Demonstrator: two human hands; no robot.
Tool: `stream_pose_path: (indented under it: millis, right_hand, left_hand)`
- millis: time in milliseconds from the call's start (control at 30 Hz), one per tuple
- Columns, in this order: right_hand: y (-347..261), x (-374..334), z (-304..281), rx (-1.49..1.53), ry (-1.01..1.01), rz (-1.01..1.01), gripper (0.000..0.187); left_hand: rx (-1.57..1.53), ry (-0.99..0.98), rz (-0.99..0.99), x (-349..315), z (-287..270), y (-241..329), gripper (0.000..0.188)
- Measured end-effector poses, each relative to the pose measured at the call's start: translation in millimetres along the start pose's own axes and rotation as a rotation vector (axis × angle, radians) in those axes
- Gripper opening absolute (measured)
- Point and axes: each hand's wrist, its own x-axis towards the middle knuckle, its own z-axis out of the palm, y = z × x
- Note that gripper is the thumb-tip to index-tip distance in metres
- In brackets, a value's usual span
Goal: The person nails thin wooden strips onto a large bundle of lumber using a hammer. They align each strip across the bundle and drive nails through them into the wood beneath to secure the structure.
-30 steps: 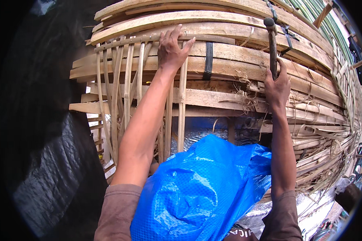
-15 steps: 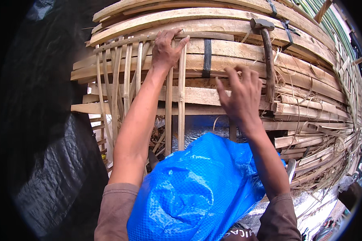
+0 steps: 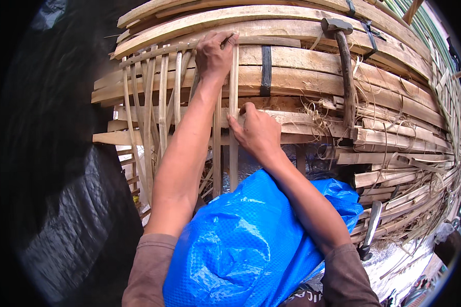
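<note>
A long, thin wooden slat runs upright, with its top end against a horizontal wooden strip. My left hand is closed around that joint, thumb and fingers gripping the slat's top beside the strip. Lower down, my right hand pinches the same slat, its fingers curled and partly hidden. Left of my left forearm, several similar slats hang side by side from the strip, like a frame. The lower end of the held slat disappears behind a blue plastic sheet over my lap.
Stacked wooden planks lie behind the slats, banded with black tape. A wooden-handled hammer rests across them at the right. A blade-like tool lies beside split strips. Dark sheeting covers the left side.
My right hand has come down and left from above the planks and taken hold of the slat. My left hand has shifted slightly up at the slat's top.
</note>
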Motion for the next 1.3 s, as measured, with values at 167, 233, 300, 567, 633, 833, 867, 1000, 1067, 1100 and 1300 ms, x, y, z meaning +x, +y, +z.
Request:
stream_pose_path:
  millis: [167,233,300,567,633,833,867,1000,1067,1100,1300]
  right_hand:
    - [-5.9,2.3,2.1,0.033,-0.037,0.01,0.034]
    - [-5.0,0.3,2.0,0.07,-0.022,0.022,0.033]
    - [-3.2,-3.5,5.0,0.131,0.009,0.029,0.031]
    - [1.9,-12.0,12.5,0.46,0.127,0.071,0.023]
    - [1.9,-14.5,17.1,0.535,0.159,0.094,0.022]
    - [-0.5,-17.9,29.5,0.706,0.266,0.13,0.02]
    - [-0.6,-17.7,30.4,0.718,0.288,0.133,0.02]
    - [2.7,-17.1,28.1,0.641,0.245,0.13,0.02]
    - [6.0,-16.8,29.9,0.629,0.235,0.125,0.021]
    - [6.6,-16.4,30.5,0.624,0.231,0.121,0.021]
    - [9.0,-14.3,26.0,0.594,0.202,0.119,0.023]
  left_hand:
    - [-0.007,-0.052,0.023,6.4,-3.2,-2.8,0.031]
    - [-0.012,-0.058,0.002,5.0,-2.6,-3.1,0.032]
    - [-0.007,-0.038,0.012,5.0,-1.7,-5.4,0.031]
    - [-0.003,-0.027,0.026,4.4,-1.8,-1.1,0.028]
    - [0.018,-0.017,0.034,3.6,-0.5,-2.2,0.029]
    - [-0.01,0.059,0.072,2.7,5.1,-9.9,0.027]
    - [-0.004,0.062,0.073,2.4,5.8,-9.6,0.027]
    - [0.015,0.058,0.081,2.8,6.6,-9.2,0.028]
    - [0.008,0.056,0.084,2.9,6.7,-9.2,0.028]
    - [-0.002,0.06,0.084,2.6,7.7,-8.8,0.028]
    - [0.045,0.043,0.092,5.5,6.0,-5.4,0.028]
